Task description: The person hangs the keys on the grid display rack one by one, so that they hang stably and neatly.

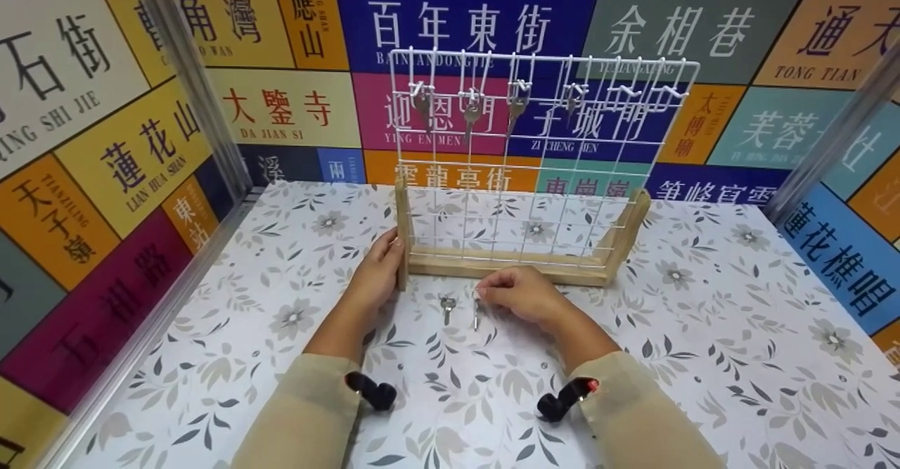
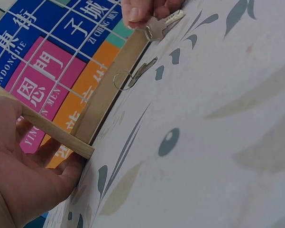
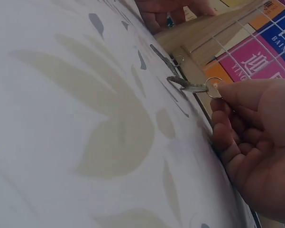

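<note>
My right hand (image 1: 524, 293) pinches the ring of a key (image 3: 186, 85) between thumb and forefinger. The key hangs just over the tabletop, its blade pointing towards me in the head view. Left of it, a second key (image 1: 448, 305) with its own ring lies on the table, close to the rack's wooden base. With my left hand (image 2: 33, 175) I hold the left wooden upright (image 2: 61, 135) of a white wire grid rack (image 1: 524, 174). Several keys hang from hooks along the rack's upper part, one of them a silver key (image 1: 472, 112) near the left.
Two bare hooks (image 1: 647, 94) stick out at the grid's upper right. The table is covered in a white leaf-patterned cloth (image 1: 295, 314). Behind the rack stands a wall of coloured sign panels (image 1: 295, 107), with clear side panels left and right.
</note>
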`<state>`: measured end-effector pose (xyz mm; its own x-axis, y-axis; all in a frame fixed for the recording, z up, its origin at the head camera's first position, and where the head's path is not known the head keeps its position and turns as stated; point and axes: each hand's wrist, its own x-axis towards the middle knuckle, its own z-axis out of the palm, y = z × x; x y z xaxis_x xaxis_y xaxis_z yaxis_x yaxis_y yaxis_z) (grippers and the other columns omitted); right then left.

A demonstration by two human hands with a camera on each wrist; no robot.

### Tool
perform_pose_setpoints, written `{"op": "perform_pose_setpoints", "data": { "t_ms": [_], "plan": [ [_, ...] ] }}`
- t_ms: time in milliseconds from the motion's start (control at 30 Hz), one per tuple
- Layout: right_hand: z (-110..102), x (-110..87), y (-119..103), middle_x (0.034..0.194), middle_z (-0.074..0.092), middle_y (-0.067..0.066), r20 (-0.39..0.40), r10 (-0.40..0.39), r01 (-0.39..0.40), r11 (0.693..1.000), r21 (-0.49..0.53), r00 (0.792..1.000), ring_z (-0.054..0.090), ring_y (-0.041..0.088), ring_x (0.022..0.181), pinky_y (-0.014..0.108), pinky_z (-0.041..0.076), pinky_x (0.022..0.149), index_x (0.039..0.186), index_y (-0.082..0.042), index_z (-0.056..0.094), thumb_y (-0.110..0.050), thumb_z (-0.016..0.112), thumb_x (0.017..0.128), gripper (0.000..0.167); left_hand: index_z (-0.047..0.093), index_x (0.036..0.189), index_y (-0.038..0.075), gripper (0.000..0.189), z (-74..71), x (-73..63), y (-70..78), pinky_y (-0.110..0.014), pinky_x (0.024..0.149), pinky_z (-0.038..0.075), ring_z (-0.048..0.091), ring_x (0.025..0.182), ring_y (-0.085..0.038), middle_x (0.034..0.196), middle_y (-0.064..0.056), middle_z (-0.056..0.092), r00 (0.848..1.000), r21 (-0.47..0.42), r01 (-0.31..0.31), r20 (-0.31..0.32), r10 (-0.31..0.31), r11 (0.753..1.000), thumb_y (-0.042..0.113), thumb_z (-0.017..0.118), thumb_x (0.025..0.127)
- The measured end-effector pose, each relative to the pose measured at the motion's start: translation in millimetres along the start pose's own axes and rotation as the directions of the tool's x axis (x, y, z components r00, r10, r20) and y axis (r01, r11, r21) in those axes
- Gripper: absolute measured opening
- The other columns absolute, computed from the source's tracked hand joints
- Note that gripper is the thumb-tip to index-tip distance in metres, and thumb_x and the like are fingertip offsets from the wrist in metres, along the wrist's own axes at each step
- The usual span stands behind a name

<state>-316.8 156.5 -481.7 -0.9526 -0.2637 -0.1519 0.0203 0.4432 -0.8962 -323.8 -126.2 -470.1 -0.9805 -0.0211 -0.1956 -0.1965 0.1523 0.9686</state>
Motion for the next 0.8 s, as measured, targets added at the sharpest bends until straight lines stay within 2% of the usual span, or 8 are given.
{"op": "perform_pose_setpoints", "data": {
  "t_ms": [100, 200, 333, 467, 567, 700, 800],
  "plan": [
    [-3.6, -0.1, -3.1, 0.086, 0.07, 0.001, 0.011, 0.026, -0.027, 0.997, 0.074, 1.0, 0.062, 0.015, 0.076, 0.027, 0.053, 0.067, 0.109, -0.008, 0.08, -0.024, 0.079, 0.098, 0.02, 0.038, 0.162, 0.049, 0.055, -1.3, 0.9, 0.9, -0.052, 0.135, 0.023, 0.033, 0.162, -0.024, 0.172, 0.007, 0.04, 1.0, 0.003, 0.0, -0.001, 0.0, 1.0, 0.064, 0.044, 0.11],
    [-10.4, -1.4, -8.0, 0.086, 0.071, 0.002, -0.009, 0.022, -0.021, 0.995, 0.102, 1.0, 0.065, 0.016, 0.077, 0.029, 0.056, 0.071, 0.11, -0.006, 0.079, -0.027, 0.08, 0.098, 0.024, 0.038, 0.162, 0.05, 0.055, -2.6, 0.7, 1.4, -0.053, 0.135, 0.023, 0.033, 0.162, -0.023, 0.171, 0.007, 0.041, 1.0, 0.002, -0.001, -0.003, 0.001, 1.0, 0.065, 0.044, 0.109],
    [-25.9, -5.8, -21.6, 0.09, 0.074, 0.003, -0.059, -0.014, 0.021, 0.991, 0.134, 0.998, 0.068, 0.016, 0.081, 0.03, 0.059, 0.079, 0.114, -0.003, 0.077, -0.027, 0.077, 0.1, 0.028, 0.038, 0.162, 0.049, 0.055, -3.6, 0.0, 2.4, -0.052, 0.135, 0.024, 0.034, 0.161, -0.023, 0.171, 0.006, 0.042, 1.0, 0.003, -0.012, -0.002, 0.012, 1.0, 0.063, 0.044, 0.11],
    [-41.8, -15.4, -41.8, 0.093, 0.074, 0.004, -0.1, -0.058, 0.081, 0.965, 0.248, 0.993, 0.069, 0.017, 0.083, 0.029, 0.063, 0.082, 0.113, -0.002, 0.076, -0.025, 0.075, 0.102, 0.025, 0.039, 0.161, 0.05, 0.052, -3.5, 0.0, 2.8, -0.052, 0.134, 0.026, 0.033, 0.162, -0.024, 0.171, 0.006, 0.041, 1.0, -0.038, -0.001, 0.012, 0.001, 0.999, 0.061, 0.045, 0.11],
    [-51.1, -25.9, -56.4, 0.093, 0.073, 0.004, -0.151, -0.1, 0.142, 0.945, 0.296, 0.983, 0.068, 0.017, 0.083, 0.029, 0.064, 0.081, 0.112, -0.001, 0.076, -0.023, 0.075, 0.102, 0.024, 0.039, 0.16, 0.053, 0.051, -2.7, -0.3, 2.3, -0.052, 0.134, 0.027, 0.033, 0.163, -0.024, 0.17, 0.007, 0.041, 1.0, -0.059, 0.016, 0.015, -0.015, 0.998, 0.062, 0.046, 0.11],
    [-62.5, -41.7, -73.4, 0.094, 0.072, 0.003, -0.234, -0.146, 0.215, 0.927, 0.308, 0.961, 0.067, 0.016, 0.082, 0.027, 0.064, 0.079, 0.117, 0.003, 0.074, -0.023, 0.074, 0.103, 0.03, 0.039, 0.159, 0.054, 0.051, -1.2, -0.2, 0.8, -0.053, 0.134, 0.027, 0.034, 0.162, -0.024, 0.17, 0.007, 0.042, 1.0, -0.041, 0.018, 0.007, -0.017, 0.999, 0.063, 0.045, 0.11],
    [-71.9, -53.6, -86.5, 0.092, 0.072, 0.001, -0.286, -0.172, 0.267, 0.904, 0.335, 0.943, 0.066, 0.015, 0.081, 0.026, 0.063, 0.078, 0.114, 0.001, 0.075, -0.021, 0.074, 0.103, 0.024, 0.039, 0.16, 0.053, 0.052, -0.1, -0.3, -0.2, -0.053, 0.134, 0.027, 0.035, 0.162, -0.024, 0.17, 0.007, 0.042, 1.0, -0.037, 0.015, 0.007, -0.015, 0.999, 0.063, 0.045, 0.11]
  ]
}}
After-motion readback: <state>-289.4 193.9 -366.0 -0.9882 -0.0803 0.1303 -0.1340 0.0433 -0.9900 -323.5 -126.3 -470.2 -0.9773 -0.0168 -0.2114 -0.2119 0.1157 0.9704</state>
